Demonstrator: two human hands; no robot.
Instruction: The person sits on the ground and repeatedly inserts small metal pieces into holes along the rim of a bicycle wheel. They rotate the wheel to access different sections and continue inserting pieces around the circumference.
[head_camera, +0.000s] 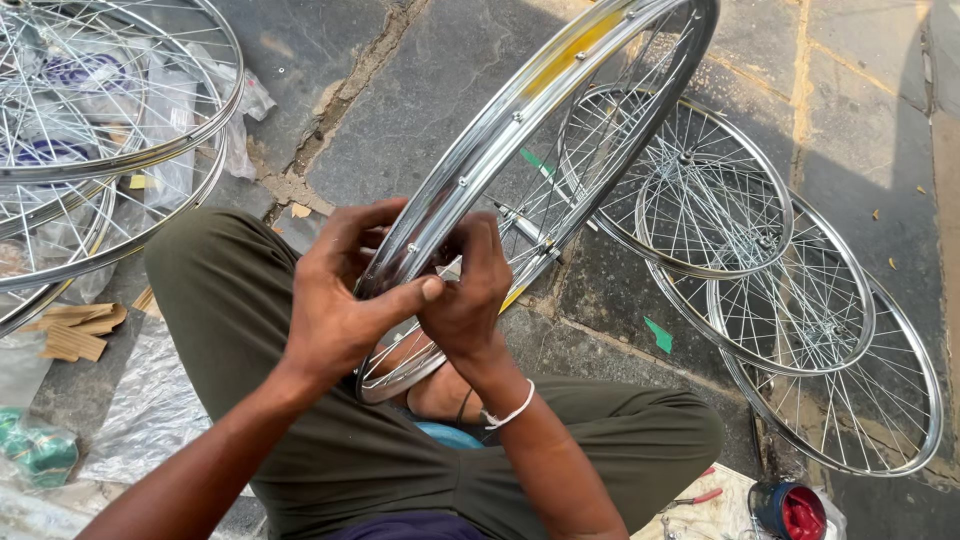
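Wheel count: at least three shiny spoked bicycle wheels stacked at the pavement's top left corner (110, 150), overlapping, so exact count unclear. One chrome spoked bicycle wheel rim (530, 130) in hand at centre. Three more finished spoked wheels (790, 300) lying flat and overlapping toward the right edge.

Left edge, low: green twine bundle (35, 447) on crumpled clear plastic sheet (150, 400); small pile of flat wooden strips (75, 330) just above it.

Centre: person sits cross-legged in olive trousers, the rim standing tilted on its edge across the lap, top leaning away toward the top of the pavement. Left hand (335, 305) clamped on the near part of the rim, fingers over the outer side, thumb stretched across to meet the right hand. Right hand (468, 290) closed on the same stretch of rim from the inner side, fingertips pinching at a spoke end; whatever it pinches is too small to tell. White bangle (510, 410) on the right wrist.

Bottom right corner: round blue tin (790, 510) with red contents, kind not clear. Red-handled pliers (695, 497) just left of it on a pale cloth.

Open room: bare grey stone slabs (420, 90) between the left stack and the held rim, and along the top right edge. Two green scraps of tape (658, 335) on the stone near the flat wheels.
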